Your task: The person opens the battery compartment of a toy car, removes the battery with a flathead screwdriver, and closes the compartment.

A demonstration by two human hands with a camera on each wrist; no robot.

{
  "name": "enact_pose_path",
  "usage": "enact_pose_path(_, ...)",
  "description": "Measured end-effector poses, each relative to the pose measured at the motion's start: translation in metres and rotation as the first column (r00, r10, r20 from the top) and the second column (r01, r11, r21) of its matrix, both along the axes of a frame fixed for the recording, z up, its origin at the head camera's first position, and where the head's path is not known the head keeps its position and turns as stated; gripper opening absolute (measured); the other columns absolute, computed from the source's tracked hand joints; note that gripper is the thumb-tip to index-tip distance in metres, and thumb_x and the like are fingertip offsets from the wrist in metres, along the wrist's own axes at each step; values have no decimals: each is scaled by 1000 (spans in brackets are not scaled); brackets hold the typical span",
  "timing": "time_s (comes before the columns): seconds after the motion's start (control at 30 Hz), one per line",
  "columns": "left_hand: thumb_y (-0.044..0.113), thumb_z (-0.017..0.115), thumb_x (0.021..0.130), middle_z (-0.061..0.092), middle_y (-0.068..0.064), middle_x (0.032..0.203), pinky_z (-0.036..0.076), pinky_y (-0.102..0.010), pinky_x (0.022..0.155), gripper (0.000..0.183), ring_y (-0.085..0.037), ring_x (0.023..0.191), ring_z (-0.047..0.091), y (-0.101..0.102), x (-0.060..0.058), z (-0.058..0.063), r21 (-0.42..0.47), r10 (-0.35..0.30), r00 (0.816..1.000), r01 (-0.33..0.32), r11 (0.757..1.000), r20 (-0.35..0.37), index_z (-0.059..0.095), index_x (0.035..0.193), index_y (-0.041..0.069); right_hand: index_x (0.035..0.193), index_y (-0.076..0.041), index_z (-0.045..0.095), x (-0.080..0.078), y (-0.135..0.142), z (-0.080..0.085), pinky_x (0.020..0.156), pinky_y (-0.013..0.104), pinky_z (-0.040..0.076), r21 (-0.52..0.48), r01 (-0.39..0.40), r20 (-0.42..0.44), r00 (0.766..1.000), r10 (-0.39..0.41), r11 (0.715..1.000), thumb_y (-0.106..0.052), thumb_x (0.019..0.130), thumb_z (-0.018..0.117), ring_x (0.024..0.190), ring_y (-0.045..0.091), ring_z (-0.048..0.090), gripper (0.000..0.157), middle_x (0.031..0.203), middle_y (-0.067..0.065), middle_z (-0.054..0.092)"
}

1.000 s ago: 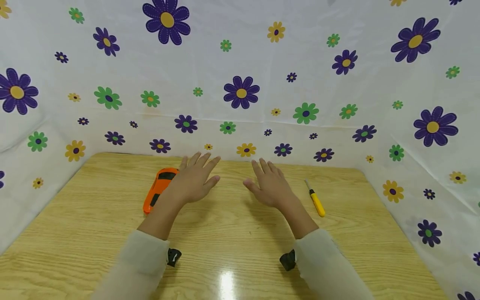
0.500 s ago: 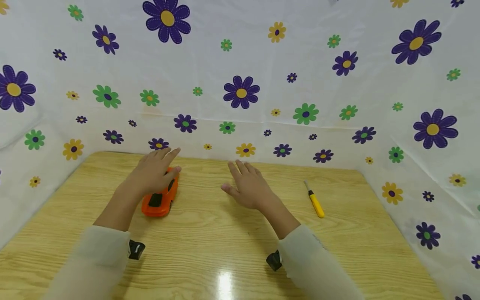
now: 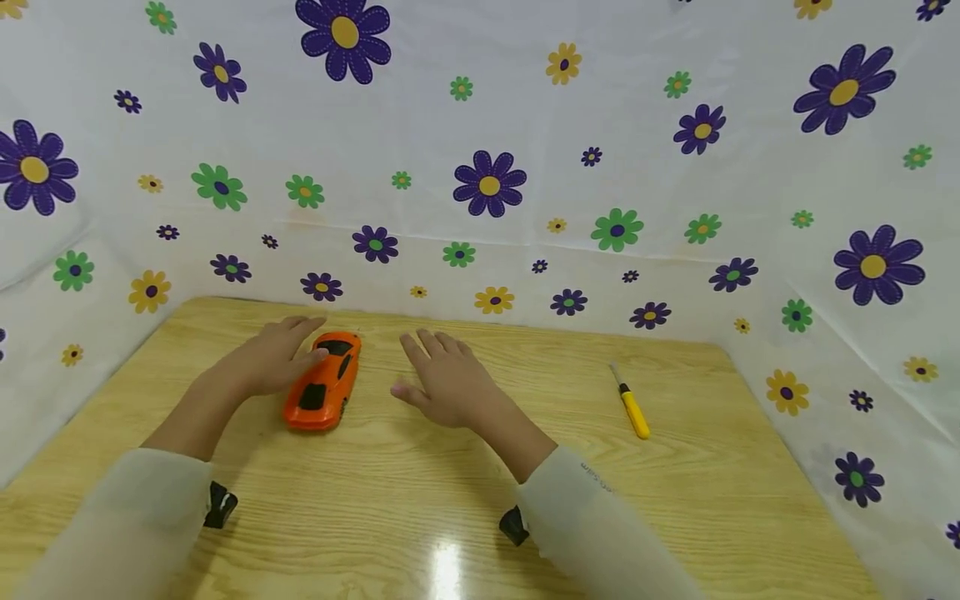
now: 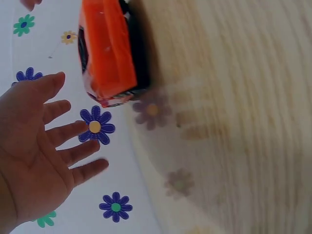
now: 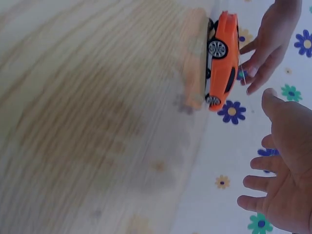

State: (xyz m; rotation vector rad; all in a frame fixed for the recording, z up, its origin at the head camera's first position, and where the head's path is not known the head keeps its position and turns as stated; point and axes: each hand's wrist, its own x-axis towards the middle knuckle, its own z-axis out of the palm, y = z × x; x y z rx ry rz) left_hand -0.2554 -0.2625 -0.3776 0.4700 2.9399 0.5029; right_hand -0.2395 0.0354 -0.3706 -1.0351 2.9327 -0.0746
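An orange toy car (image 3: 330, 379) with dark windows stands on the table, left of the middle. My left hand (image 3: 273, 358) hovers at the car's left side, fingers spread and the thumb overlapping the car in the head view. In the left wrist view the palm of that left hand (image 4: 34, 151) faces the camera with nothing in it, apart from the car (image 4: 107, 53). My right hand (image 3: 447, 383) is held over the table to the right of the car, fingers extended. The right wrist view shows the right hand (image 5: 287, 170) holding nothing, with the car (image 5: 224, 61) beyond it.
A screwdriver (image 3: 633, 410) with a yellow handle lies on the right part of the wooden table (image 3: 712, 483). A white flower-printed cloth (image 3: 420, 125) rises behind the table and along both sides.
Both hands have moved left. The left hand has passed across over the car to its left side, and the right hand has come nearer the car. The car and screwdriver stay in place.
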Motion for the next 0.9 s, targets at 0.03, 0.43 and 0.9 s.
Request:
enact_pose_path(0.03,39,50,108,29,-36,156,26,-77,111,67,-62,139,28,-1,-1,-2,21,-8,1000,8,1000,7,31,159,0,165,-15,19,1,-4,0,125,53,26,9,-8,0,1000,8,1000,-60,106,39,152,35,27,77,168,13,25)
enact_pose_path(0.43,36,57,106,44,-31,151,55,-59,99,61,-51,123,57,-18,-19,-21,275,-10,992,-26,961,128,43,153,-1,163,-23,30,15,-47,-11,119,44,40,42,-102,-42,994,104,994,-53,101,59,147,26,37,75,162,6,37)
enact_pose_path(0.9,32,63,104,45,-32,149,58,-40,92,61,-31,106,63,-23,-22,-19,430,-30,956,-103,897,291,46,149,-5,160,-25,37,25,-78,-20,115,33,44,141,-262,-117,953,279,955,-48,100,64,138,21,44,69,153,1,44)
